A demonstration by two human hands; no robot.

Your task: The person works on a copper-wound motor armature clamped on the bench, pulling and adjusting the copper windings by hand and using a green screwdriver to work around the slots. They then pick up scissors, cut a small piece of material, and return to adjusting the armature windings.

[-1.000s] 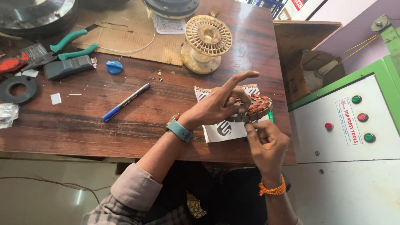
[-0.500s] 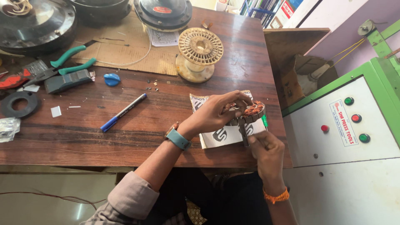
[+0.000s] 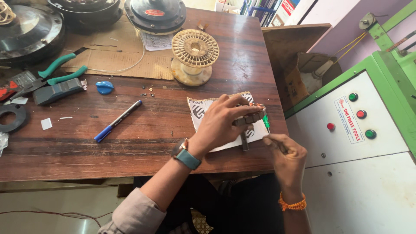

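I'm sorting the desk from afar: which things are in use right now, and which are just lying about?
In use:
left hand gripping the wound part
right hand pinching a thin tool, too blurred to name
printed paper under the work

Lying about:
pen
spool
pliers
blue cap
black ring

One view only, from a camera on the person's head. It looks steeply down and forward over a wooden table (image 3: 143, 143), taking in the near edge, the person's lap and a strip of floor below. The left hand (image 3: 223, 121) and right hand (image 3: 286, 151) sit right of centre, fairly near the lens. The table's far end reaches the top edge, and a green machine (image 3: 368, 130) fills the right side.
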